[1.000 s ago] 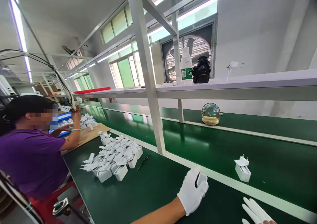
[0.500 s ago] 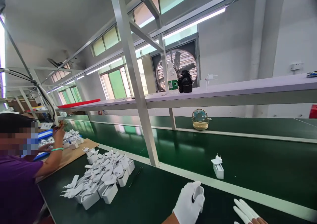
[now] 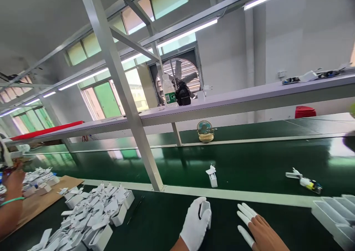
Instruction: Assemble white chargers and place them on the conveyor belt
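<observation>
My left hand (image 3: 194, 221), in a white glove, is closed around a white plastic housing (image 3: 205, 211) just above the dark green table. Most of the housing is hidden by the palm and fingers. My right hand (image 3: 257, 225) wears white finger covers on several fingers. Its fingers are stretched out and hold nothing, pointing toward the left hand. Beyond both hands, a white adapter case (image 3: 212, 177) with a pronged part on top sits on the green belt. To the left lies a large pile of white cases and loose covers (image 3: 94, 216).
White open boxes (image 3: 332, 216) stand at the right edge. On the belt lies a circuit part with a white piece (image 3: 305, 182). A metal post (image 3: 124, 91) rises at the belt's edge, carrying a shelf (image 3: 235, 99). A co-worker's arm (image 3: 12, 195) is at far left.
My view has turned to the right, bringing in the white boxes and the circuit part. My right hand shows more fully, its fingers still spread; the left keeps its hold on the housing.
</observation>
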The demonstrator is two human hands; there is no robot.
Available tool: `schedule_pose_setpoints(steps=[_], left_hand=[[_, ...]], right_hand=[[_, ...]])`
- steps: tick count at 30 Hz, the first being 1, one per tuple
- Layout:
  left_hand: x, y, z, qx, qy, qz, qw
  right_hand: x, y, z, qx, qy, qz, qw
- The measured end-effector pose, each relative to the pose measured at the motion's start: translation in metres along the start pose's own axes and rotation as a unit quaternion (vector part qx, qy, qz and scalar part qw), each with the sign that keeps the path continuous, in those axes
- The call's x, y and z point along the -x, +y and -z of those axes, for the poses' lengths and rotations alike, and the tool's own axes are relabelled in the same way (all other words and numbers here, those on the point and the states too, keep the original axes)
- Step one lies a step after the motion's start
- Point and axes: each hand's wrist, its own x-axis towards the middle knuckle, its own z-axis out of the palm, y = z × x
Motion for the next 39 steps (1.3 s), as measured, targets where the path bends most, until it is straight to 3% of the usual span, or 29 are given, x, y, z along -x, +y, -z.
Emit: schedule_pose_setpoints(steps=[5, 16, 21, 26, 30, 35, 39], left_hand=[[-0.008, -0.01, -0.001, 0.002, 0.0, -0.075, 0.997], [-0.01, -0.009, -0.004, 0.027, 0.0, -0.019, 0.999], [-0.012, -0.014, -0.007, 0.008, -0.009, -0.058, 0.998], [-0.011, -0.008, -0.002, 0.034, -0.036, -0.052, 0.997], [-0.008, -0.002, 0.003, 0.052, -0.048, -0.041, 0.997], [-0.008, -0.003, 0.004, 0.063, -0.042, -0.047, 0.996], [-0.009, -0.008, 0.003, 0.066, -0.038, -0.06, 0.995]], right_hand=[[-0.012, -0.046, 0.038, 0.05, 0.028, -0.001, 0.998], [-0.01, -0.055, 0.05, 0.033, -0.006, -0.042, 0.999], [-0.023, -0.023, 0.059, 0.07, -0.007, -0.131, 0.989], [-0.046, 0.04, 0.078, 0.124, 0.028, -0.291, 0.948], [-0.059, 0.073, 0.09, 0.135, 0.046, -0.361, 0.922], [-0.074, 0.074, 0.093, 0.107, 0.068, -0.353, 0.927], [-0.072, 0.04, 0.079, 0.054, 0.055, -0.28, 0.957]])
